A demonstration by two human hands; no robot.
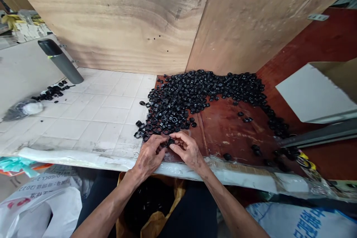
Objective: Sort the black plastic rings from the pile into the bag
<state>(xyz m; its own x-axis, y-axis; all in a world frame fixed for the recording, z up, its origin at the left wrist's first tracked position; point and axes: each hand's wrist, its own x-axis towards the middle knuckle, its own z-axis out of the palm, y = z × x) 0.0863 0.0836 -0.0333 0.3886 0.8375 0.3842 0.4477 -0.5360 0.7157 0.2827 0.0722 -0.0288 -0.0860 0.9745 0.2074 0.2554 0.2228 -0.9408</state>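
Note:
Both of my hands meet over the front edge of the worktable, just before a big heap of small black plastic rings point(184, 96). My right hand point(187, 149) pinches a small black ring point(170, 141) between thumb and fingertips. Close beside it, my left hand point(152, 154) has its thumb and fingers curled together at the near side of the heap. What lies between the left fingertips is mostly hidden, though a dark piece shows there. Several loose rings point(139, 130) lie just beyond the left hand.
A plywood board point(125, 26) walls off the back. At left stand a grey bottle point(65, 65) and a few black pieces point(52, 92). A white box point(315, 93) and grey bar point(320, 134) are at right. Below hangs an open yellow bag point(156, 225).

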